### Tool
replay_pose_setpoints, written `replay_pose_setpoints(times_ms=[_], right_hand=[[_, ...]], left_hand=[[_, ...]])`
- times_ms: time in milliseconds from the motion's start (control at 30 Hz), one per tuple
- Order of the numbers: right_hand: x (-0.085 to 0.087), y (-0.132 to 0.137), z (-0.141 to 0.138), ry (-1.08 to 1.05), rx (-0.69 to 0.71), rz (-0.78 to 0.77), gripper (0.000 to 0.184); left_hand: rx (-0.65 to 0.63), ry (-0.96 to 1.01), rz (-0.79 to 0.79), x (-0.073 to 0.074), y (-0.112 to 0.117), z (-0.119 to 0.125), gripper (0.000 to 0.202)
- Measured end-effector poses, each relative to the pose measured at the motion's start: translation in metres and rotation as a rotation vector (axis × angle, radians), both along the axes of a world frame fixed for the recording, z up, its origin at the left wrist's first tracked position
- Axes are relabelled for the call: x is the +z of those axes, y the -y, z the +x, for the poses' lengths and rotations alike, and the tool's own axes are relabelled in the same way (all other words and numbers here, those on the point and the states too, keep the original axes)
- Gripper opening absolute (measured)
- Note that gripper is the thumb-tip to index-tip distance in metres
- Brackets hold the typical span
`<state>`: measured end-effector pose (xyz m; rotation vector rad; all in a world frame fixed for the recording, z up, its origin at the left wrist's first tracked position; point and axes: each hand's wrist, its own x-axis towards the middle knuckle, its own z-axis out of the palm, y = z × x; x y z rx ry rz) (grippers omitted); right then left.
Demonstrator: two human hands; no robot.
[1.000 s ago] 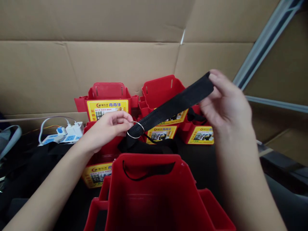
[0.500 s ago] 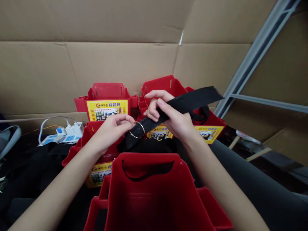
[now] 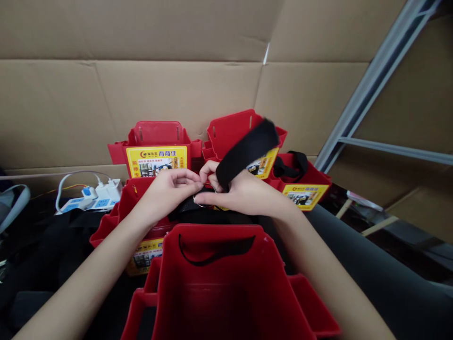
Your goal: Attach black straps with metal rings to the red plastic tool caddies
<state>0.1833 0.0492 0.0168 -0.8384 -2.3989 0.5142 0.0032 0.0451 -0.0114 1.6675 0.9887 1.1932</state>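
Note:
My left hand (image 3: 173, 191) pinches a thin metal ring (image 3: 199, 204) through which black webbing runs. Close beside it, my right hand (image 3: 237, 189) is closed on the black strap (image 3: 247, 146), its thumb lying by the ring. The strap's loose end curls up over the right hand's fingers and rises to the right. Both hands are above the back edge of a red plastic tool bucket (image 3: 215, 278). A black cord (image 3: 215, 259) passes through that bucket's back wall. Parts of the ring are hidden by the fingers.
More red buckets with yellow labels (image 3: 157, 160) stand behind, against a cardboard wall (image 3: 177, 99). Another red bucket (image 3: 304, 177) with black webbing stands to the right. On the left lies a power strip (image 3: 102, 198) with plugs and cables. A metal frame (image 3: 368, 89) slants up at the right.
My right hand has moved left and down, close to my left hand and the ring. The strap, earlier stretched rightward, now folds back over the right hand, with its end curling upward.

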Motion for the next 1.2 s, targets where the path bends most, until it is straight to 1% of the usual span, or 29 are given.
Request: replay_pose_setpoints(times_ms=[133, 233, 333, 400, 467, 567, 633, 733, 800, 867, 900, 933, 967, 1000, 1100, 1133, 1200], right_hand=[[0.002, -0.002, 0.009, 0.026, 0.072, -0.089, 0.046], [0.002, -0.004, 0.013, -0.063, 0.115, -0.138, 0.056], [0.001, -0.003, 0.011, -0.091, 0.080, -0.150, 0.059], [0.002, -0.002, 0.008, -0.055, 0.041, -0.147, 0.057], [0.003, 0.000, 0.006, -0.021, 0.039, -0.139, 0.051], [0.005, -0.002, 0.004, 0.049, 0.066, -0.114, 0.042], [0.006, -0.005, 0.005, 0.103, 0.074, -0.098, 0.039], [0.006, -0.010, 0.007, 0.091, 0.100, -0.093, 0.032], [0.005, -0.011, 0.007, 0.061, 0.115, -0.113, 0.031], [0.003, -0.012, 0.007, 0.034, 0.111, -0.172, 0.038], [0.002, -0.011, 0.006, 0.020, 0.101, -0.207, 0.046], [0.001, -0.011, 0.005, 0.008, 0.088, -0.235, 0.053], [0.000, -0.011, 0.005, 0.004, 0.082, -0.252, 0.057], [0.000, -0.010, 0.004, 0.012, 0.082, -0.253, 0.056], [0.000, -0.011, 0.004, 0.061, 0.132, -0.199, 0.036], [0.000, -0.012, 0.004, 0.056, 0.148, -0.175, 0.032], [0.001, -0.015, 0.006, 0.016, 0.141, -0.138, 0.032]], left_hand=[[-0.101, -0.008, -0.076, 0.002, -0.001, -0.005, 0.020], [-0.083, -0.052, -0.086, 0.002, -0.003, -0.007, 0.022], [-0.059, -0.060, -0.087, 0.002, -0.003, -0.007, 0.022], [-0.073, -0.050, -0.100, 0.001, -0.002, -0.006, 0.022], [-0.074, -0.032, -0.103, 0.001, -0.001, -0.006, 0.025], [-0.016, -0.024, -0.044, 0.000, -0.001, -0.007, 0.022], [0.032, -0.074, 0.008, 0.000, -0.001, -0.008, 0.016], [0.084, -0.153, 0.068, 0.001, -0.001, -0.007, 0.013], [0.079, -0.143, 0.076, 0.001, 0.001, -0.004, 0.013], [0.018, -0.101, 0.060, 0.001, 0.002, 0.000, 0.014], [-0.008, -0.084, 0.062, 0.001, 0.003, 0.001, 0.013], [-0.017, -0.074, 0.069, 0.001, 0.003, 0.002, 0.012], [-0.014, -0.075, 0.078, 0.000, 0.003, 0.003, 0.010], [0.000, -0.087, 0.085, 0.000, 0.003, 0.003, 0.008], [0.050, -0.137, 0.075, 0.001, 0.003, 0.002, 0.010], [0.056, -0.148, 0.066, 0.001, 0.003, 0.001, 0.010], [0.062, -0.148, 0.064, 0.002, 0.003, -0.001, 0.010]])
